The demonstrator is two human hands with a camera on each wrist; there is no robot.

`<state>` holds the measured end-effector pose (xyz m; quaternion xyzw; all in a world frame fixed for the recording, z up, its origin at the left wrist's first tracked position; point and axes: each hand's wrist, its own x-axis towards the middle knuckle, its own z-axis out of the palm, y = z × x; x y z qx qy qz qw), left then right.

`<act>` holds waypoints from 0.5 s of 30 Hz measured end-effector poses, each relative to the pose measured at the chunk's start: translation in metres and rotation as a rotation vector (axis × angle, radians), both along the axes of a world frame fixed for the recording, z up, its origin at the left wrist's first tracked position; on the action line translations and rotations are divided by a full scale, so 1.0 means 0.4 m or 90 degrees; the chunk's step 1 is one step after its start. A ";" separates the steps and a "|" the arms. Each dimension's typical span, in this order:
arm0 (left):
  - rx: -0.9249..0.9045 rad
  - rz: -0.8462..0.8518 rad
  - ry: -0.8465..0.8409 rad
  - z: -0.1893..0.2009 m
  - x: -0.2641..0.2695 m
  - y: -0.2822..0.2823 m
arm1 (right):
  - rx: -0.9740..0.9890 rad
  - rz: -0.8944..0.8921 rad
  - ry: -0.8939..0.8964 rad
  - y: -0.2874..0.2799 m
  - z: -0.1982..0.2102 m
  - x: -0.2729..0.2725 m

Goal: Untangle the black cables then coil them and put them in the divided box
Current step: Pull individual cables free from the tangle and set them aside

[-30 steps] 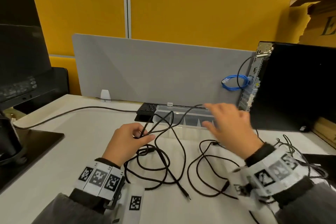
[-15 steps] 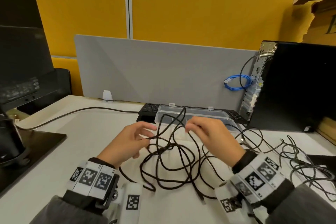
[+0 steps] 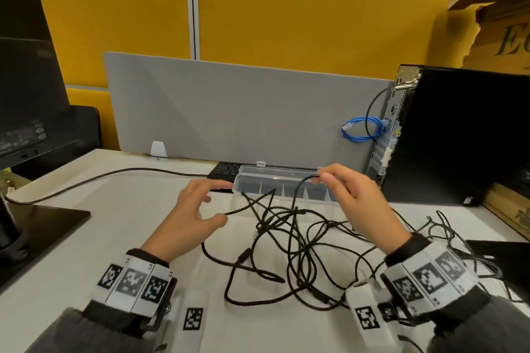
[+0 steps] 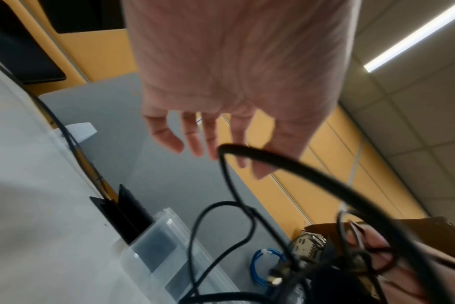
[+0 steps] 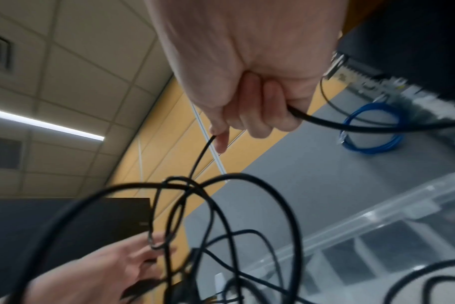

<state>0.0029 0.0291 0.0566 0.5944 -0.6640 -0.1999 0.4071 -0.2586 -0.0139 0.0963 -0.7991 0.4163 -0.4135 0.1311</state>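
Both hands work the tangled black cables: right hand pinches one strand high to lift it free, left hand hovers open-fingered beside the clear plastic divided box.

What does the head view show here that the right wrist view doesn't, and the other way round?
Only the head view shows the whole black cable tangle spread on the white desk, the keyboard behind the divided box, and both marker wristbands. Only the right wrist view shows the right hand from underneath, its fingers curled round a black cable, plus the ceiling lights. Both show the right hand gripping a cable, the left hand with fingers spread, the divided box holding no cables, and the blue cable loop by the computer tower.
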 end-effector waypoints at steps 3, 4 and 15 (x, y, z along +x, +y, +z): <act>-0.051 -0.120 0.022 0.018 -0.035 0.020 | 0.018 0.064 0.003 0.025 0.006 0.058; -0.040 -0.159 0.018 0.016 -0.047 0.024 | 0.021 0.086 0.007 0.033 0.006 0.077; -0.039 -0.073 0.436 0.042 -0.040 0.015 | 0.049 -0.004 0.185 -0.006 -0.044 0.015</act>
